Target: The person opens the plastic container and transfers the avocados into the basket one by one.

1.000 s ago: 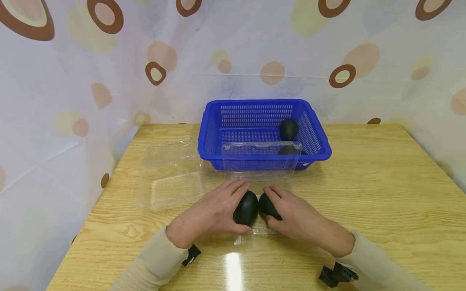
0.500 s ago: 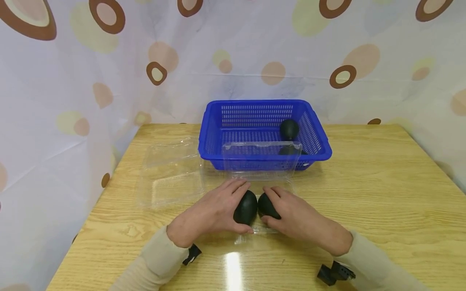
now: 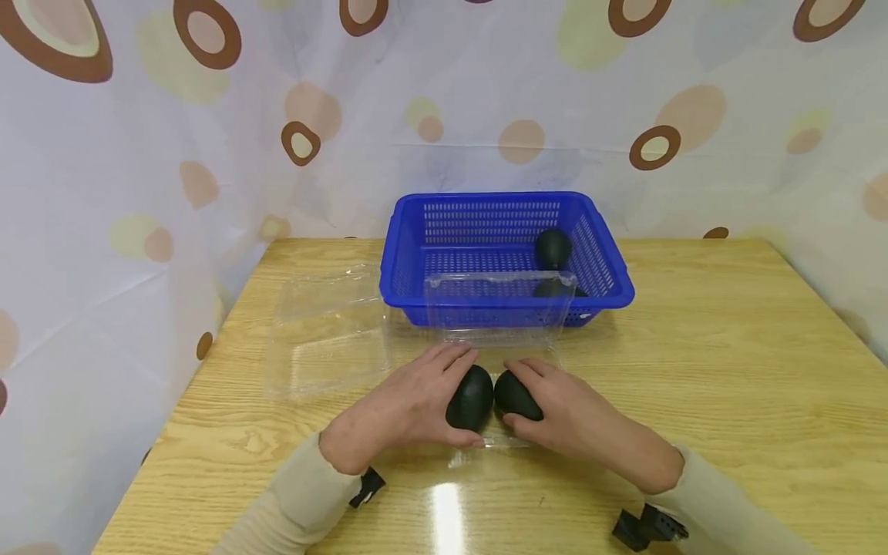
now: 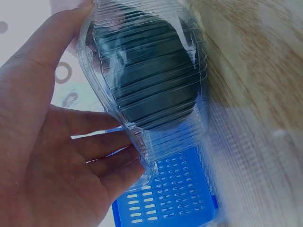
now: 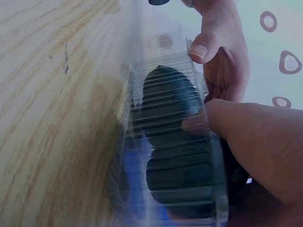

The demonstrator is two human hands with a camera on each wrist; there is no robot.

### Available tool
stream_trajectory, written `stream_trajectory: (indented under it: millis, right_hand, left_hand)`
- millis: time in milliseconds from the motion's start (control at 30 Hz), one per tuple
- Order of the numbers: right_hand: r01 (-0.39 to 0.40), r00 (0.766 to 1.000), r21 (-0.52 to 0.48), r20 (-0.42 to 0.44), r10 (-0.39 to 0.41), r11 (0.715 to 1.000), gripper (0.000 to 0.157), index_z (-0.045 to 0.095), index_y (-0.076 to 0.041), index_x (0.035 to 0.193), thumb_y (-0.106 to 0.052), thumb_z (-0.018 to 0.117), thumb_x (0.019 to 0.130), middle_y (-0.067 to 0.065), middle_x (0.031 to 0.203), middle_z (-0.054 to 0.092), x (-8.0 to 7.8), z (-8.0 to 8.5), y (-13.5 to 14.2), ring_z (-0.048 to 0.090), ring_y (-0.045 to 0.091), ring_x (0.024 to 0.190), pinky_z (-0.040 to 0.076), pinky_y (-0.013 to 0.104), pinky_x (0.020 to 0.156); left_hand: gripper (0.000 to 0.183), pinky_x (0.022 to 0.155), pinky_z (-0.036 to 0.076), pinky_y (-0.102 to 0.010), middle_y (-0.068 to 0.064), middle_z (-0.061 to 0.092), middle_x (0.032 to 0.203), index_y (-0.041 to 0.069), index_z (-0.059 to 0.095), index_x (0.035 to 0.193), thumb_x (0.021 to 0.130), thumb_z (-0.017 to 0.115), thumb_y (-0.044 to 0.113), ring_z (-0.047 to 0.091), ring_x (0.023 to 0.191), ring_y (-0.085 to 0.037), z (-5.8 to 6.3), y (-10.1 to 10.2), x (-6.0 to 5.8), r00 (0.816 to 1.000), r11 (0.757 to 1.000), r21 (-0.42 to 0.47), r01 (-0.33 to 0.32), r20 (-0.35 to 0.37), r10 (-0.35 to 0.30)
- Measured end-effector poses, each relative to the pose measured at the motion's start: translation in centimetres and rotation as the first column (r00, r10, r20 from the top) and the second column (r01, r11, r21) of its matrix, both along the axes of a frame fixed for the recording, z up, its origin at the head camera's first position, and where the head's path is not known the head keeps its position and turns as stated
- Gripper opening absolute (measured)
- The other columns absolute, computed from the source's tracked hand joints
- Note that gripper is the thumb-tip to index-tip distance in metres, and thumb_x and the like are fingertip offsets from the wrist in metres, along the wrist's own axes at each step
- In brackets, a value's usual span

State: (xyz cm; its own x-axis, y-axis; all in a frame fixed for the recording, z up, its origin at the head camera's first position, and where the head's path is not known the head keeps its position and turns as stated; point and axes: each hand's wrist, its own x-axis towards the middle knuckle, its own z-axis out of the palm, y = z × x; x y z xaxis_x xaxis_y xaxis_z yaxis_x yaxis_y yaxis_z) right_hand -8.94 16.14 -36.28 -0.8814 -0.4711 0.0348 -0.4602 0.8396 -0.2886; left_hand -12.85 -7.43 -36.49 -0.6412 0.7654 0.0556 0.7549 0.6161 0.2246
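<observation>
Two dark green avocados lie side by side in a clear plastic clamshell container [image 3: 509, 442], the left avocado [image 3: 470, 399] close against the right avocado [image 3: 516, 395]. With my left hand [image 3: 409, 405] I grip the container's left end, thumb on the near rim and fingers toward the far side. The left wrist view shows that hand's fingers at the edge of the ribbed plastic, an avocado behind the wall [image 4: 154, 80]. My right hand [image 3: 569, 408] holds the right avocado, its thumb inside the container. The raised clear lid [image 3: 496, 308] stands upright behind the avocados.
Behind the lid stands a blue perforated basket [image 3: 458, 193] holding more avocados [image 3: 553, 249] at its right side. Another clear plastic container [image 3: 333, 331] lies open on the left of the wooden table [image 3: 728, 347]. A patterned curtain hangs behind.
My right hand has shifted very slightly to the right on its avocado. My left hand and the containers keep nearly the same places.
</observation>
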Motion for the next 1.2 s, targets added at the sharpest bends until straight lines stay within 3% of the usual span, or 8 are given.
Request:
stream_trajectory:
  millis: [400,1200]
  right_hand:
    - [0.059,0.998,-0.117,-0.012,-0.06,0.991,0.067,0.05,-0.002,0.142,-0.03,0.075,0.086,0.022,0.131,0.061,0.8,1.5,1.7,0.067,0.03,0.102,0.06,0.037,0.074]
    - [0.104,0.99,-0.152,-0.078,-0.117,0.983,0.065,0.05,-0.003,0.142,-0.028,0.075,0.088,0.022,0.13,0.062,2.1,3.8,4.8,0.066,0.034,0.105,0.059,0.041,0.074]
  left_hand:
    - [0.109,0.122,0.032,-0.041,-0.014,0.035,0.159,0.002,0.034,0.153,0.075,0.074,0.066,0.032,0.148,-0.03,0.0,-0.1,0.1,0.999,1.0,0.011,-0.018,0.052,0.017]
    - [0.109,0.123,0.029,-0.042,-0.014,0.035,0.159,0.002,0.033,0.153,0.075,0.075,0.065,0.032,0.148,-0.031,0.0,0.2,0.3,0.999,1.0,0.011,-0.021,0.044,0.021]
